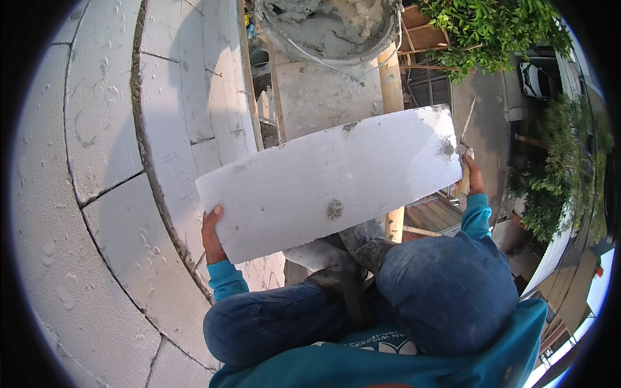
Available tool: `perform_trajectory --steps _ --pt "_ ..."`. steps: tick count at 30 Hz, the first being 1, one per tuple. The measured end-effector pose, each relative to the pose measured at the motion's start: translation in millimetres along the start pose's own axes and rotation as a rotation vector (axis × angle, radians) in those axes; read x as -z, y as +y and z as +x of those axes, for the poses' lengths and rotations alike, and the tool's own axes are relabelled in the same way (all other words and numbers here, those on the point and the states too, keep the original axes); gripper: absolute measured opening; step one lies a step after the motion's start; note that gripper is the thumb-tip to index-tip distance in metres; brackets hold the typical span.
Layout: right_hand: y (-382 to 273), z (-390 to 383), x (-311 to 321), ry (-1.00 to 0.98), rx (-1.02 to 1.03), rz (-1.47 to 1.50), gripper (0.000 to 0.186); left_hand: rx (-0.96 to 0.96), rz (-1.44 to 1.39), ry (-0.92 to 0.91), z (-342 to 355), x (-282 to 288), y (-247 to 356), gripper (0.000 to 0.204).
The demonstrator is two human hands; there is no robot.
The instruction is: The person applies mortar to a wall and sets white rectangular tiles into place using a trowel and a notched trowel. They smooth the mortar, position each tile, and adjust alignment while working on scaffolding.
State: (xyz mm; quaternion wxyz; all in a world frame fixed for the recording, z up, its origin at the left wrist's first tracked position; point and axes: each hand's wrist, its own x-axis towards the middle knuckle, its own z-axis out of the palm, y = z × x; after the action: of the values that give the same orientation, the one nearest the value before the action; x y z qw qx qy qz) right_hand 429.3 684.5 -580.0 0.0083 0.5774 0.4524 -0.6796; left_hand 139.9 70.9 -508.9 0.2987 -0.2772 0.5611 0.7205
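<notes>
A long white lightweight concrete block (336, 181) spans the space in front of me, tilted so its right end lies farther away. Grey mortar smears mark its face and right end. My left hand (212, 234) grips the block's left end, thumb over the edge. At the opposite end, my right hand (475, 174) is closed round the light handle of a trowel (464, 178) and presses against the block; its fingers are partly hidden. The trowel's thin metal part points away from me, beyond the block.
A wall of white blocks (110, 123) with mortar joints runs along my left. Ahead, a bucket of wet mortar (330, 32) stands on a plank (330, 97) beside a bamboo pole (390, 81). Far below on the right are a road (488, 110), a parked car (535, 81) and trees.
</notes>
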Motion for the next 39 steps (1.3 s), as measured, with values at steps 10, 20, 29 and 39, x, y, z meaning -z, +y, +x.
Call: perform_trajectory --steps 10,20,29,39 --pt "-84.2 58.7 -57.4 -0.11 0.09 0.042 0.047 -0.078 -0.071 -0.155 71.0 -36.8 13.3 0.058" --pt "-105.5 76.0 -51.1 0.108 0.138 -0.111 0.049 -0.081 -0.094 -0.167 91.9 -45.5 2.3 0.055" --pt "-232.0 -56.0 -160.1 0.389 0.969 -1.046 0.046 -0.087 -0.171 -0.175 81.3 -33.7 -17.7 0.06" --pt "-346.0 -147.2 -268.3 0.361 1.511 -1.616 0.033 -1.12 1.015 0.274 55.0 -91.9 42.7 0.073"
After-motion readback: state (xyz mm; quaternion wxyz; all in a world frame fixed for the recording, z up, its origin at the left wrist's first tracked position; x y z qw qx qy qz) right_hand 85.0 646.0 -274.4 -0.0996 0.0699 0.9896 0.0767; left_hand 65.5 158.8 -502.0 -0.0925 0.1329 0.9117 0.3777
